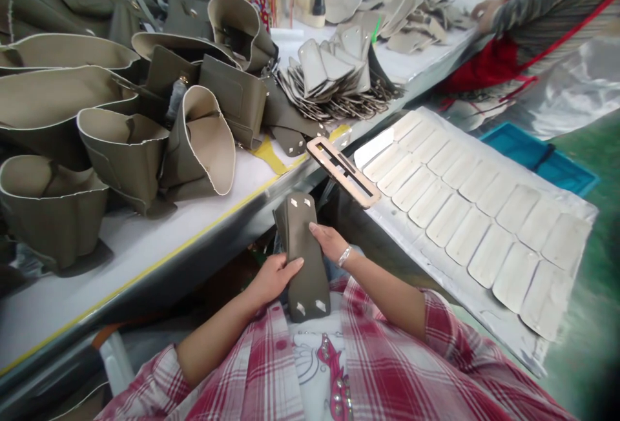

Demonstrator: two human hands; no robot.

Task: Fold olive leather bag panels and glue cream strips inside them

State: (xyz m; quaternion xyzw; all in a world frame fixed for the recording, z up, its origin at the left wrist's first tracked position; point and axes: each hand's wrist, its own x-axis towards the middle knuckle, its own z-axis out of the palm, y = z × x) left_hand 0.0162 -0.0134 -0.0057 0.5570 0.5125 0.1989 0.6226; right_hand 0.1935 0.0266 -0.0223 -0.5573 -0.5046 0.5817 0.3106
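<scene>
Close to my body I hold a stack of olive-brown leather-like strips (308, 253) with rounded ends and pale diamond-shaped marks or holes near both ends. My left hand (274, 277) grips its left edge, thumb lying on the top piece. On the other edge my right hand (329, 241) is closed, its thumb also on the face; the remaining fingers are hidden behind. Beyond the stack, a pale slotted template (343, 172) bridges the table edge and the board (513, 337). Rows of whitish rounded pieces (448, 211) lie on that board at my right.
Olive-brown bag bodies (126, 150) crowd the white table (159, 240) at left. A heap of pale-backed pieces (334, 72) sits beyond. A blue tray (540, 156) is past the board. Another person's sleeve (533, 11) and hand (487, 14) show at upper right.
</scene>
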